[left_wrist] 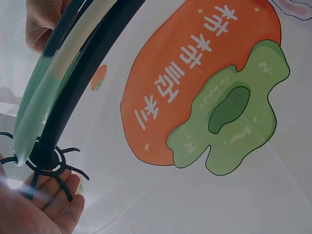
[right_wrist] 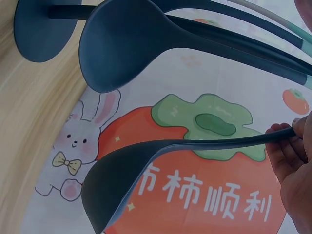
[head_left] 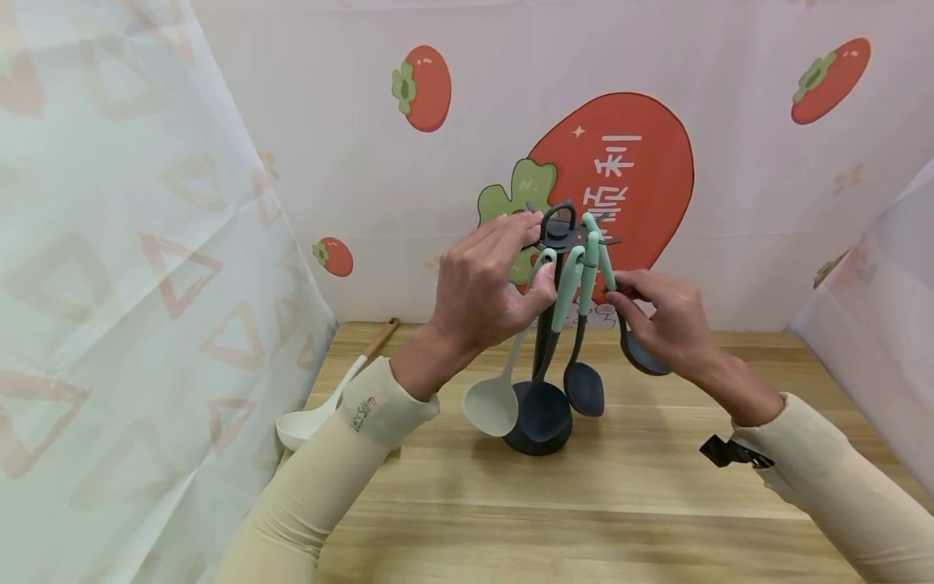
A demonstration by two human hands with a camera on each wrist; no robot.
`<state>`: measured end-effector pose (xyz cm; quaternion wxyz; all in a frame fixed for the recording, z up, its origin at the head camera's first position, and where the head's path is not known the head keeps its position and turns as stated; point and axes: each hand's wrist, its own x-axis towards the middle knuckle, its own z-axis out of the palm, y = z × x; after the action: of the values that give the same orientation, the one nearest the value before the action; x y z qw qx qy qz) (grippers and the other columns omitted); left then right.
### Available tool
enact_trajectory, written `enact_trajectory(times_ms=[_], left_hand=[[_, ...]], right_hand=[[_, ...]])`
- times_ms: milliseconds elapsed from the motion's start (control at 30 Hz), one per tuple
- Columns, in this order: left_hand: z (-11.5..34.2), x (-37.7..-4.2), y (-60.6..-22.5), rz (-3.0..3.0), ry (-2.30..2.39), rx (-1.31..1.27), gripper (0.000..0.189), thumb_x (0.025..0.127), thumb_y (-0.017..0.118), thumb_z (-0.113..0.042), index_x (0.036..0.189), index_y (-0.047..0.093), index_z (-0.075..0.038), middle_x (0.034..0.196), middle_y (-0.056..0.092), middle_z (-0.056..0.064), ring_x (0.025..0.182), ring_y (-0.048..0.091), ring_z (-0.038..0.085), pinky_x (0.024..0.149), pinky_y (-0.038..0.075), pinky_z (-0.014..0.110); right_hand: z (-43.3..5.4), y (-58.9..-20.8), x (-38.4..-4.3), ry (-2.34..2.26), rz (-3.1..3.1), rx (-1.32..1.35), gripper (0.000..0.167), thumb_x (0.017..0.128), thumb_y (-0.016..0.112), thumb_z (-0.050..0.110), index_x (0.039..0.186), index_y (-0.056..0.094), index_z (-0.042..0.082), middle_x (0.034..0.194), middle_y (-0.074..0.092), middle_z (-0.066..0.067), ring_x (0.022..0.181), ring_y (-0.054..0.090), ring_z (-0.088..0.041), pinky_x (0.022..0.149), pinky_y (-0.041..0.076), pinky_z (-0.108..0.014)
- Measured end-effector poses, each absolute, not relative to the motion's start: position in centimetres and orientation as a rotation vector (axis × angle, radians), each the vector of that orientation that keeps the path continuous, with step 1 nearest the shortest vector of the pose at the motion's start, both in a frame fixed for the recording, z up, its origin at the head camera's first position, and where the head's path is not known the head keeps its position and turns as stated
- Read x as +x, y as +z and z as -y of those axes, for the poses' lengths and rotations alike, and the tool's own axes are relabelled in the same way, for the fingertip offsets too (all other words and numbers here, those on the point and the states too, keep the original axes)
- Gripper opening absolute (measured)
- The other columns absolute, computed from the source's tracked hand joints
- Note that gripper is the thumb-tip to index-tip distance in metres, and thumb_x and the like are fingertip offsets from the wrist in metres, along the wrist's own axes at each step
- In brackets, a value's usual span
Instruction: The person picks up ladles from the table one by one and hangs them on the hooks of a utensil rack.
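Observation:
My left hand (head_left: 485, 276) holds the top of a dark utensil rack (head_left: 558, 234), fingers at the hook ring, thumb near the hanging handles. In the left wrist view its fingers (left_wrist: 68, 212) lie against the hooks. At the rack's right, my right hand (head_left: 667, 316) pinches a ladle (head_left: 608, 272) with a green handle and dark curved bowl. The handle's upper end meets a hook; whether it is hooked cannot be told. The right wrist view shows the bowl (right_wrist: 122, 170) tilted sideways. A pale ladle (head_left: 490, 405), a dark ladle (head_left: 543, 412) and another dark utensil (head_left: 584, 389) hang there.
On the wooden table (head_left: 584, 519) stands the rack's round base (head_left: 536, 444). A white ladle (head_left: 299, 426) with a wooden handle end lies at the left, partly behind my left sleeve. A persimmon-printed cloth (head_left: 328, 122) hangs behind, with cloth at both sides.

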<state>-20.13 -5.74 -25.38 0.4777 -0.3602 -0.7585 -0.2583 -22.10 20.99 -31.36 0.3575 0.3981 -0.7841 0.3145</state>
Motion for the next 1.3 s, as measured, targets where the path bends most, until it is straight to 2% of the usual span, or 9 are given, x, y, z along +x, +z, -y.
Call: enact_trajectory(times_ms=[167,300,400,500,567,633,967,1300], left_hand=[[5.7,-20.2,-25.4,1.854,-0.63,-0.878,0.045,0.092,0.063,-0.027,0.123,0.073,0.005,0.117,0.079,0.015,0.116,0.074,0.029,0.096,0.062,0.041],[5.6,-20.2,-25.4,1.859,-0.627,-0.879,0.046,0.092,0.064,-0.027,0.123,0.073,0.005,0.118,0.079,0.015,0.116,0.074,0.029,0.096,0.062,0.041],[5.7,-20.2,-25.4,1.859,-0.629,-0.879,0.047,0.092,0.064,-0.027,0.124,0.072,0.005,0.116,0.079,0.015,0.116,0.074,0.029,0.096,0.062,0.041],[5.7,-20.2,-25.5,1.855,-0.63,-0.882,0.046,0.092,0.063,-0.027,0.124,0.073,0.005,0.116,0.079,0.015,0.116,0.074,0.029,0.097,0.062,0.041],[5.7,-20.2,-25.5,1.852,-0.628,-0.884,0.046,0.092,0.063,-0.027,0.123,0.073,0.005,0.117,0.079,0.015,0.116,0.074,0.029,0.097,0.062,0.041],[5.7,-20.2,-25.5,1.85,-0.625,-0.885,0.046,0.092,0.063,-0.027,0.123,0.073,0.005,0.116,0.079,0.015,0.116,0.074,0.029,0.097,0.062,0.041],[5.8,-20.1,-25.5,1.849,-0.613,-0.879,0.048,0.091,0.063,-0.027,0.125,0.072,0.005,0.115,0.079,0.015,0.115,0.074,0.029,0.096,0.062,0.041],[5.6,-20.1,-25.5,1.851,-0.615,-0.888,0.046,0.092,0.063,-0.027,0.124,0.073,0.005,0.121,0.077,0.016,0.117,0.074,0.03,0.1,0.06,0.04]], right_hand=[[-20.9,-31.6,-22.1,0.836,2.03,1.041,0.044,0.073,0.083,-0.022,0.113,0.075,-0.006,0.094,0.077,-0.015,0.079,0.075,-0.03,0.088,0.048,-0.002],[-20.9,-31.8,-22.1,0.866,2.034,1.074,0.026,0.091,0.079,0.003,0.114,0.075,-0.007,0.096,0.077,-0.016,0.081,0.077,-0.031,0.089,0.05,-0.004],[-20.8,-32.0,-22.2,0.879,2.04,1.098,0.03,0.095,0.073,0.015,0.115,0.074,-0.008,0.098,0.078,-0.017,0.082,0.078,-0.033,0.09,0.051,-0.006],[-20.6,-32.1,-22.2,0.885,2.05,1.101,0.029,0.087,0.08,-0.004,0.115,0.074,-0.008,0.099,0.078,-0.018,0.083,0.078,-0.034,0.089,0.051,-0.006],[-20.5,-32.1,-22.2,0.889,2.059,1.095,0.042,0.076,0.082,-0.018,0.116,0.073,-0.008,0.1,0.077,-0.018,0.084,0.078,-0.034,0.089,0.052,-0.007],[-20.4,-32.2,-22.2,0.893,2.063,1.092,0.049,0.071,0.082,-0.024,0.117,0.073,-0.008,0.1,0.077,-0.018,0.084,0.078,-0.033,0.088,0.052,-0.007],[-20.2,-32.4,-22.3,0.874,2.089,1.103,0.046,0.077,0.082,-0.019,0.12,0.073,-0.007,0.103,0.077,-0.017,0.085,0.078,-0.03,0.088,0.051,-0.006],[-19.8,-32.5,-22.6,0.863,2.077,1.089,0.043,0.079,0.08,-0.021,0.119,0.073,-0.008,0.102,0.077,-0.017,0.085,0.078,-0.03,0.089,0.05,-0.005]])
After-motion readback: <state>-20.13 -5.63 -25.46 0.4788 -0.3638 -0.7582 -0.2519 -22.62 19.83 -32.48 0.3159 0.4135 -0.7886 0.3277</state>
